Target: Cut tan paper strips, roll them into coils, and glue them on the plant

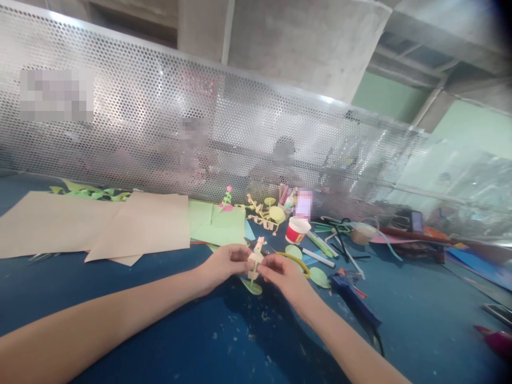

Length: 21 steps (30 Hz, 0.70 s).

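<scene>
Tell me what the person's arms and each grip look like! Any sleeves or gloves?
The left arm and right arm are bare and slim, with no sleeves in the picture. The left grip and right grip are ordinary hands with no gloves. I see no watch or bracelet. The fingernails are too small to make out.

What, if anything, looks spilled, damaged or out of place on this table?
Small pale scraps lie scattered across the blue table, nearer the viewer than the small paper figure; they look like loose litter. No spill or damage is clear, and the paper cup stands upright.
</scene>
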Each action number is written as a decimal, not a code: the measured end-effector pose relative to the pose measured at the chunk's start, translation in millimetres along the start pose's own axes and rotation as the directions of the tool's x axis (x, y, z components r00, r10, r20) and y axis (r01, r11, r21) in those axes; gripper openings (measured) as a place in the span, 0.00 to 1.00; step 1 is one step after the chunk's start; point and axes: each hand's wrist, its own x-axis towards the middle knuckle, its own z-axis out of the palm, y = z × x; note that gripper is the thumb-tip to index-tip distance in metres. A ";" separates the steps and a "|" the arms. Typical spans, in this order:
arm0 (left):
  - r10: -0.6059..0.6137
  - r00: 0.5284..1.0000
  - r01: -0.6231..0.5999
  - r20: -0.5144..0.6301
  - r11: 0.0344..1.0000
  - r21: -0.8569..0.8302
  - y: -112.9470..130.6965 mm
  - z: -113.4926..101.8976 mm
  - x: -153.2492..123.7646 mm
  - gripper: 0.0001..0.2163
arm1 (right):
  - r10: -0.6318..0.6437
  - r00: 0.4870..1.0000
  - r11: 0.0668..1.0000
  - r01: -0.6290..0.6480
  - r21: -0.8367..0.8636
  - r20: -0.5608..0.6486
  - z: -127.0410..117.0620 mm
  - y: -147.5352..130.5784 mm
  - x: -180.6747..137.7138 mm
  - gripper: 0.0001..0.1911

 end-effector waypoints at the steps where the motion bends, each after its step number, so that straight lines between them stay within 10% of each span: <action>1: 0.001 1.000 -0.001 0.000 1.000 -0.005 0.2 -0.1 -0.2 0.14 | 0.008 1.000 1.000 -0.008 0.011 0.000 -0.6 -1.1 -0.2 0.14; 21: -0.007 1.000 0.007 -0.013 1.000 0.010 1.8 1.5 -1.6 0.11 | 0.017 1.000 0.999 -0.017 0.048 -0.005 1.8 1.3 0.1 0.15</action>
